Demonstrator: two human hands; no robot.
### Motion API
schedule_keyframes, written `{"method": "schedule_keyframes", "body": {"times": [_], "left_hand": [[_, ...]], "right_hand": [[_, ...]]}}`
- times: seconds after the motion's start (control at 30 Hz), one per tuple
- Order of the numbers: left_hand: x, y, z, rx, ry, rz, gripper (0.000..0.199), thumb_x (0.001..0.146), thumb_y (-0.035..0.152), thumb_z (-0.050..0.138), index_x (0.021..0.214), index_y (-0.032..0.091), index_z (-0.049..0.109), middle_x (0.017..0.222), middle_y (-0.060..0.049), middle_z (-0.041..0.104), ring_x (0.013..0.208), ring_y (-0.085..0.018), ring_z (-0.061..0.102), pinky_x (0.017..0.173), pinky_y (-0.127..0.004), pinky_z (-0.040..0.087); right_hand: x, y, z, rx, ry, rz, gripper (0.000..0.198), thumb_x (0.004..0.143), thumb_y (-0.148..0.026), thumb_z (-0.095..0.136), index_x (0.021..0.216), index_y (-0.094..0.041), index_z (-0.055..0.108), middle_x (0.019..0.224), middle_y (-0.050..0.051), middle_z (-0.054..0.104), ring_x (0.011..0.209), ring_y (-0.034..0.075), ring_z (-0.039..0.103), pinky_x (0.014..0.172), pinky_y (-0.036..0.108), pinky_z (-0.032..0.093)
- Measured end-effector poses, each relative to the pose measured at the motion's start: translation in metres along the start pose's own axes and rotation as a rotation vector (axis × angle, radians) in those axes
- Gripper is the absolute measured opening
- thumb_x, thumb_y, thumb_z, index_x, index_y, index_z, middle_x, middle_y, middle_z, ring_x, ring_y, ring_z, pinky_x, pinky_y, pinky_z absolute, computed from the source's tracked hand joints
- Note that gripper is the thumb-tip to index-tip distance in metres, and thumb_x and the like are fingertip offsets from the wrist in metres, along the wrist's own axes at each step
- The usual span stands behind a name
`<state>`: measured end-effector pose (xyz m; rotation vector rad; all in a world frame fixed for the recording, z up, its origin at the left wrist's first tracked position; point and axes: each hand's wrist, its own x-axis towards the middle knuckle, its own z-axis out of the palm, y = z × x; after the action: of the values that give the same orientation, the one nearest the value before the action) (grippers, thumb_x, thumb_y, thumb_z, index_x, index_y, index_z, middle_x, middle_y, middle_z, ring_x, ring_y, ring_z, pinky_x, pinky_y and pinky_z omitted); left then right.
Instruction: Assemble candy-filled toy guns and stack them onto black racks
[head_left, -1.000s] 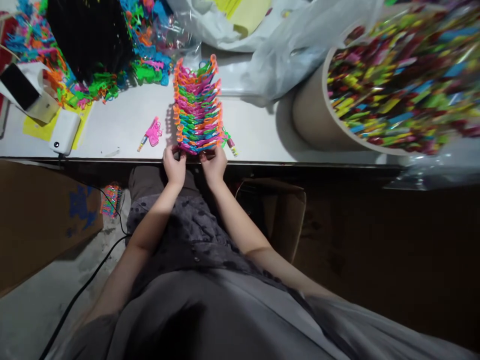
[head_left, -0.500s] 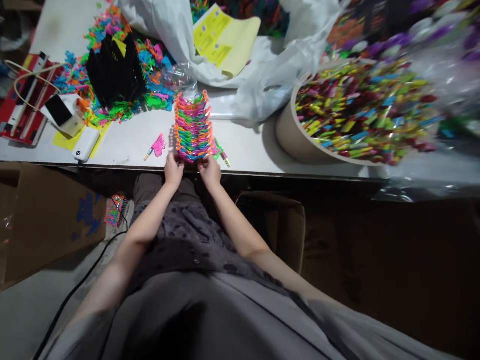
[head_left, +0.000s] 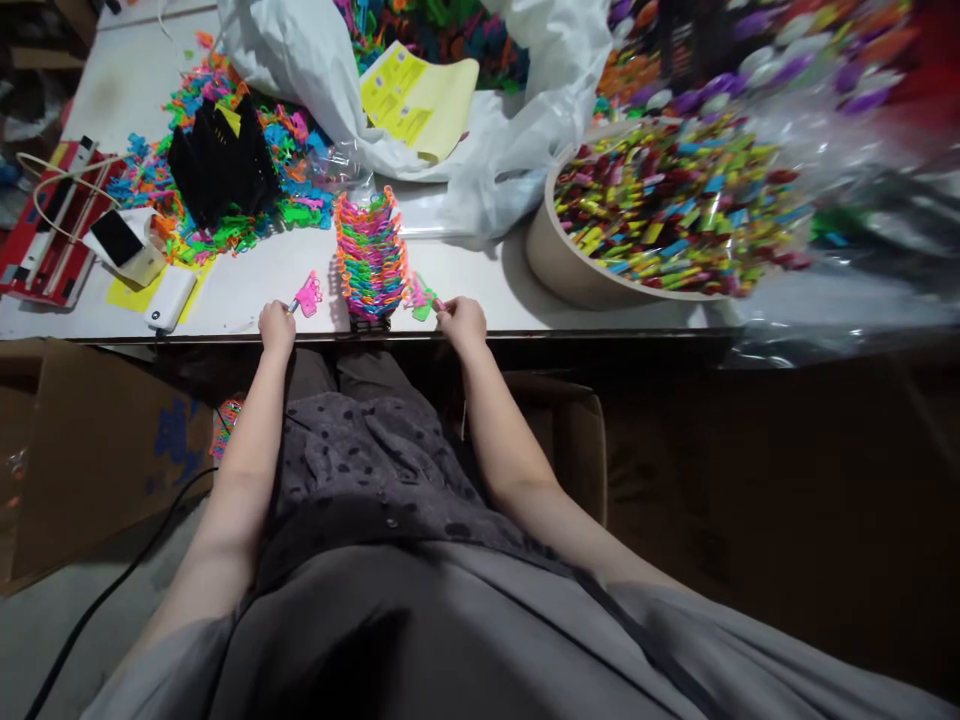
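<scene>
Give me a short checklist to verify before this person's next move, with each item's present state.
1. Left hand on the pink toy: ok, pinching its tube end.
2. Right hand on the green toy: ok, holding its tube end.
3. Toy stack free of both hands: ok, it stands between them.
4. Bucket apart from the right hand: ok.
5. Firmness of either hold: cannot tell.

The left arm (head_left: 248, 450) stretches forward, bare and nearly straight; the left hand (head_left: 277, 327) is curled into a pinch; the right arm (head_left: 511, 440) slants forward and inward, slightly bent at the elbow; the right hand (head_left: 463, 324) pinches too, turned inward.
</scene>
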<state>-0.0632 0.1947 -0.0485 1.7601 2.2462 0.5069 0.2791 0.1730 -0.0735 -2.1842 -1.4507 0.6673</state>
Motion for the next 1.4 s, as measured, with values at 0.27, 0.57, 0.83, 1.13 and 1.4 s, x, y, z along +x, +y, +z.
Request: {"method": "schedule_keyframes", "body": {"times": [0.27,0.57,0.83,1.13,1.4], "left_hand": [[-0.016,-0.017,0.002,-0.678,0.153,-0.098,0.015,0.074,0.012,0.054,0.086,0.018,0.048,0.070,0.004,0.049,0.060,-0.008,0.048,0.064,-0.020,0.041],[-0.065,0.042,0.039,-1.062,0.054,0.107,0.029,0.068,0.020,0.072,0.082,0.019,0.046,0.074,0.003,0.052,0.067,-0.007,0.054,0.068,-0.021,0.047],[-0.061,0.063,0.075,-1.066,-0.051,0.069,0.023,0.069,0.007,0.066,0.079,0.019,0.049,0.076,0.001,0.055,0.070,-0.013,0.059,0.074,-0.031,0.052],[-0.064,0.071,0.065,-0.455,-0.004,0.127,0.018,0.073,0.021,0.065,0.089,0.018,0.057,0.083,-0.007,0.064,0.087,-0.024,0.062,0.088,-0.039,0.045],[-0.063,0.073,0.063,-0.450,-0.021,0.159,0.012,0.073,0.016,0.063,0.082,0.019,0.056,0.078,-0.004,0.062,0.079,-0.021,0.061,0.083,-0.036,0.046]], "right_hand": [[-0.017,0.005,0.007,0.560,0.123,-0.050,0.016,0.077,-0.026,0.056,0.089,-0.019,0.047,0.086,0.001,0.061,0.069,0.012,0.058,0.071,0.029,0.047],[-0.038,-0.017,0.055,0.644,-0.005,-0.073,0.026,0.066,-0.037,0.068,0.073,-0.017,0.054,0.065,0.000,0.059,0.061,0.013,0.053,0.066,0.032,0.047],[-0.044,-0.023,0.057,0.573,0.105,-0.110,0.023,0.068,-0.039,0.065,0.076,-0.019,0.055,0.068,0.003,0.064,0.061,0.016,0.057,0.061,0.030,0.048],[-0.043,-0.024,0.056,0.395,0.071,-0.140,0.016,0.068,-0.029,0.060,0.079,-0.018,0.057,0.077,0.006,0.068,0.075,0.023,0.065,0.068,0.034,0.050],[-0.045,-0.038,0.052,0.313,0.066,-0.169,0.018,0.066,-0.026,0.063,0.081,-0.019,0.054,0.078,0.004,0.064,0.072,0.020,0.060,0.066,0.030,0.047]]}}
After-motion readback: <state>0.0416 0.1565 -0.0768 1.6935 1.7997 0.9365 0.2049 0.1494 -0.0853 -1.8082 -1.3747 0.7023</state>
